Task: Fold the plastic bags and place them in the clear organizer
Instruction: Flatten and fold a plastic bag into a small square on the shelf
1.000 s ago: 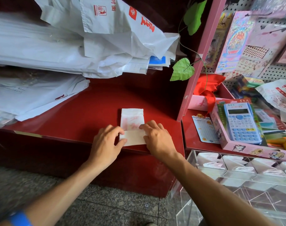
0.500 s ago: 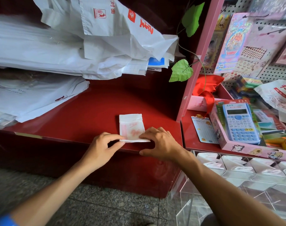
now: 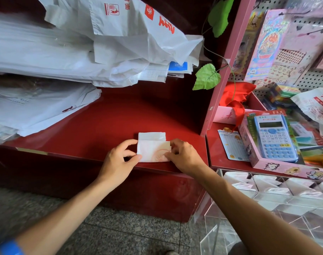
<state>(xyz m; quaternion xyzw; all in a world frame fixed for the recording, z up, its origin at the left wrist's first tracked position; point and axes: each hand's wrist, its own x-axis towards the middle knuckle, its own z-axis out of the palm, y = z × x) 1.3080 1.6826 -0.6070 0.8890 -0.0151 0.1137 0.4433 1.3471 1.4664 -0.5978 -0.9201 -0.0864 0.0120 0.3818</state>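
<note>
A small white plastic bag with red print [image 3: 152, 147], folded into a compact rectangle, lies near the front edge of the red shelf [image 3: 105, 126]. My left hand [image 3: 118, 160] pinches its left edge between thumb and fingers. My right hand [image 3: 184, 155] pinches the right edge, fingers curled over the lifted front flap. The clear organizer [image 3: 267, 197] stands at the lower right, with several folded white bags in its upper compartments.
Stacks of unfolded white bags [image 3: 68, 57] fill the shelf's back and left. A pink shelf post [image 3: 225, 67] divides off a side shelf holding a boxed blue calculator [image 3: 275, 137], a red ribbon [image 3: 236, 100] and stationery. Green leaves [image 3: 206, 77] hang near the post. Grey stone floor below.
The bag's near flap has been lifted and folded up over the rest, making the packet shorter. Both hands shifted from pressing flat to pinching its side edges.
</note>
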